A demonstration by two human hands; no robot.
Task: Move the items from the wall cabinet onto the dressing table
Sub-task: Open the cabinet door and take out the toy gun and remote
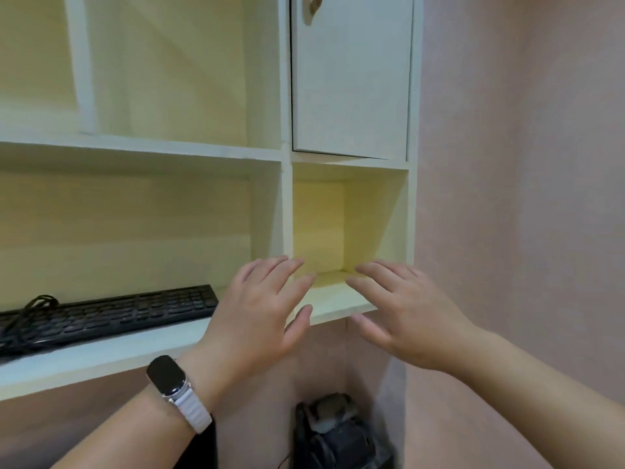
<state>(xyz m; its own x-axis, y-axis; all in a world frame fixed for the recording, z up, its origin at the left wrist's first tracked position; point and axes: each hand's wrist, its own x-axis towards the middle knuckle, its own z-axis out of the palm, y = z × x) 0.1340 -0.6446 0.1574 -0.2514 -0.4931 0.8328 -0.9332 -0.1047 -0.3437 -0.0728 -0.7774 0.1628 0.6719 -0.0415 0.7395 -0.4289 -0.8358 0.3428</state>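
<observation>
Progress looks partial, judged from the head view, the only one given. The wall cabinet [286,214] fills most of that view, and nearly every open space in it shows bare pale wood: the tall upper bays on the left hold nothing that can be seen, and the small square compartment [334,296] at the lower right is bare as well. One item is left in sight, a black keyboard [111,313], which lies flat on the long lower shelf at the left with its dark cable [37,304] looped over its far left end. The upper right bay is behind a closed door [351,79], so whether anything waits inside cannot be told. The left hand [260,309], with a watch [167,375] on its wrist, and the right hand [402,316] are both raised in front of the small compartment, fingers spread and relaxed, holding nothing; the left one hangs just beside the keyboard's right end without touching it. The dressing table is not in view, so what already lies on it cannot be counted. Below the cabinet, against the pink wall [524,164], a dark object [338,431] shows too dimly to name. What is left, at the least, is the keyboard, which probably wants both hands under it and some care with the trailing cable.
</observation>
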